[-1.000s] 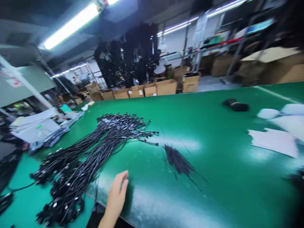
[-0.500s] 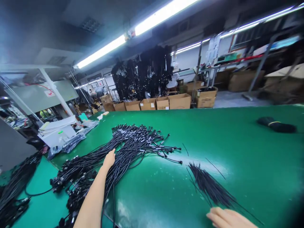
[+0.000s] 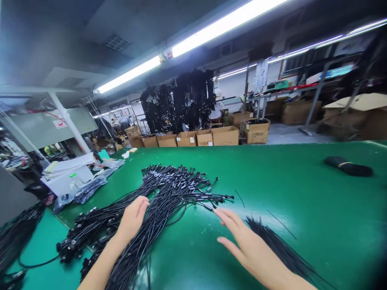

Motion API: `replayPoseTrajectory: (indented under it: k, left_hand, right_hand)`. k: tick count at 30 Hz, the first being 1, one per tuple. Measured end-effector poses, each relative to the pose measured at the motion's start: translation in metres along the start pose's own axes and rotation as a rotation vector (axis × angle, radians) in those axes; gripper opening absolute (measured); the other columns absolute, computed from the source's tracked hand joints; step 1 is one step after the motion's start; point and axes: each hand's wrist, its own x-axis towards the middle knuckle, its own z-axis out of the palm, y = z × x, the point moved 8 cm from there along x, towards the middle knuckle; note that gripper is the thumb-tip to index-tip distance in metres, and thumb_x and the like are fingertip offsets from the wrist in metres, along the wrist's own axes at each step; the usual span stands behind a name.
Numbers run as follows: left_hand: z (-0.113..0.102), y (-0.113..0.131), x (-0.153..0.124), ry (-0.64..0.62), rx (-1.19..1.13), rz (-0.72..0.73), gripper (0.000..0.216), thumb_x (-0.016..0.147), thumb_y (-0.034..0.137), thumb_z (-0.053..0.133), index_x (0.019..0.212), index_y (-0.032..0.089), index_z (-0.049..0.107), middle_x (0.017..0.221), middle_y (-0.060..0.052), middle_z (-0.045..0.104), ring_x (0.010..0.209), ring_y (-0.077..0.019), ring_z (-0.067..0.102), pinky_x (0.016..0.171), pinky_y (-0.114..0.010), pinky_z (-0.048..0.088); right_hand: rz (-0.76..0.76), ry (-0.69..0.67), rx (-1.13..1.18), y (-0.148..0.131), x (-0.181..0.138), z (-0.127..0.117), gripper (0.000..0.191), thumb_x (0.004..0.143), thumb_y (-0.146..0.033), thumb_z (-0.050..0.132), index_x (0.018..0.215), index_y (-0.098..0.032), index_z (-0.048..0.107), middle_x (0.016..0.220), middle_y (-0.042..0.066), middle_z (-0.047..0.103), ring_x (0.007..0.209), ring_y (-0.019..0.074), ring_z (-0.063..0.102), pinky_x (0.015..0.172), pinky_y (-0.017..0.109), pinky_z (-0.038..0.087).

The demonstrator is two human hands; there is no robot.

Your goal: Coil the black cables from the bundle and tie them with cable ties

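A big heap of black cables (image 3: 151, 209) with connector ends lies across the green table (image 3: 302, 193). My left hand (image 3: 133, 217) rests on the middle of the heap, fingers loosely curled over the cables, holding none that I can see. My right hand (image 3: 244, 245) hovers flat with fingers stretched out, just right of the cable tips and beside a fan of thin black ties (image 3: 278, 245). It holds nothing.
A banded black bundle (image 3: 347, 166) lies at the far right of the table. White papers and plastic bags (image 3: 69, 177) sit at the left end. More cables (image 3: 18, 237) hang at the left edge. Cardboard boxes (image 3: 205, 137) line the floor behind.
My left hand has drawn back a little along the cable heap. My right hand has come up from the bottom edge and reached left toward the cable tips.
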Motion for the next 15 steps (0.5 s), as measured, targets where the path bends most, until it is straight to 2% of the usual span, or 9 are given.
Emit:
replayPoseTrajectory:
  k: [1, 3, 5, 6, 7, 9, 12, 14, 15]
  left_hand:
    - [-0.003, 0.019, -0.019, -0.027, -0.009, 0.030, 0.025, 0.093, 0.036, 0.034, 0.087, 0.023, 0.054, 0.079, 0.000, 0.062, 0.076, -0.0165, 0.058, 0.074, -0.027, 0.044]
    - [-0.002, 0.053, -0.057, -0.134, -0.041, 0.131, 0.025, 0.093, 0.031, 0.034, 0.085, 0.022, 0.056, 0.075, 0.000, 0.060, 0.069, -0.0153, 0.056, 0.067, -0.025, 0.043]
    - [-0.006, 0.068, -0.085, -0.177, -0.030, 0.223, 0.023, 0.092, 0.026, 0.036, 0.091, 0.022, 0.059, 0.080, -0.003, 0.063, 0.072, -0.0165, 0.057, 0.070, -0.026, 0.043]
    - [-0.010, 0.063, -0.092, -0.180, -0.035, 0.215, 0.021, 0.090, 0.024, 0.039, 0.093, 0.023, 0.060, 0.083, -0.004, 0.064, 0.076, -0.0173, 0.057, 0.072, -0.027, 0.043]
    - [-0.017, 0.051, -0.094, -0.163, -0.047, 0.165, 0.019, 0.089, 0.024, 0.042, 0.094, 0.023, 0.060, 0.085, -0.004, 0.064, 0.078, -0.0178, 0.057, 0.075, -0.028, 0.042]
    - [-0.033, 0.008, -0.092, -0.106, -0.114, -0.030, 0.015, 0.086, 0.025, 0.046, 0.088, 0.024, 0.061, 0.083, -0.001, 0.061, 0.079, -0.0177, 0.054, 0.076, -0.029, 0.041]
    - [-0.057, -0.054, -0.086, -0.002, -0.168, -0.206, 0.015, 0.085, 0.029, 0.044, 0.079, 0.023, 0.056, 0.079, 0.000, 0.056, 0.078, -0.0180, 0.050, 0.077, -0.031, 0.038]
    - [-0.060, -0.081, -0.088, -0.022, -0.241, -0.284, 0.014, 0.082, 0.030, 0.049, 0.072, 0.021, 0.055, 0.065, 0.004, 0.050, 0.066, -0.0157, 0.046, 0.068, -0.029, 0.037]
    - [-0.058, -0.088, -0.090, -0.060, -0.295, -0.314, 0.015, 0.081, 0.031, 0.051, 0.070, 0.020, 0.055, 0.059, 0.006, 0.047, 0.060, -0.0140, 0.043, 0.063, -0.028, 0.035]
  right_hand:
    - [-0.022, 0.001, 0.029, -0.022, 0.020, 0.008, 0.057, 0.086, -0.030, 0.052, 0.139, -0.021, 0.035, 0.141, 0.014, 0.042, 0.122, 0.0265, 0.048, 0.098, 0.043, 0.045]
    - [-0.152, -0.081, 0.100, -0.071, 0.050, 0.030, 0.044, 0.083, -0.025, 0.054, 0.127, -0.020, 0.049, 0.130, 0.014, 0.053, 0.117, 0.0266, 0.051, 0.096, 0.043, 0.045]
    - [-0.271, -0.192, 0.166, -0.112, 0.063, 0.046, 0.021, 0.084, -0.016, 0.046, 0.097, -0.020, 0.062, 0.095, 0.007, 0.067, 0.090, 0.0215, 0.063, 0.080, 0.035, 0.051]
    - [-0.295, -0.204, 0.197, -0.124, 0.066, 0.043, 0.022, 0.085, -0.013, 0.040, 0.084, -0.020, 0.061, 0.078, 0.004, 0.067, 0.075, 0.0184, 0.063, 0.070, 0.030, 0.051]
    - [-0.298, -0.169, 0.227, -0.131, 0.069, 0.031, 0.027, 0.085, -0.011, 0.035, 0.078, -0.020, 0.059, 0.069, 0.001, 0.064, 0.066, 0.0164, 0.061, 0.063, 0.027, 0.050]
    - [-0.271, 0.005, 0.275, -0.128, 0.073, -0.016, 0.029, 0.089, -0.015, 0.031, 0.080, -0.021, 0.058, 0.071, 0.001, 0.064, 0.064, 0.0151, 0.061, 0.060, 0.025, 0.048]
    - [-0.244, 0.179, 0.239, -0.094, 0.072, -0.096, 0.025, 0.093, -0.035, 0.037, 0.087, -0.026, 0.060, 0.076, -0.001, 0.067, 0.063, 0.0145, 0.063, 0.056, 0.023, 0.049]
    - [-0.242, 0.112, 0.131, -0.058, 0.065, -0.125, 0.024, 0.088, -0.050, 0.048, 0.087, -0.030, 0.062, 0.064, -0.003, 0.063, 0.048, 0.0129, 0.060, 0.043, 0.020, 0.045]
    - [-0.277, 0.058, 0.085, -0.041, 0.056, -0.131, 0.027, 0.085, -0.055, 0.050, 0.086, -0.031, 0.062, 0.056, -0.004, 0.060, 0.040, 0.0118, 0.056, 0.037, 0.019, 0.042]
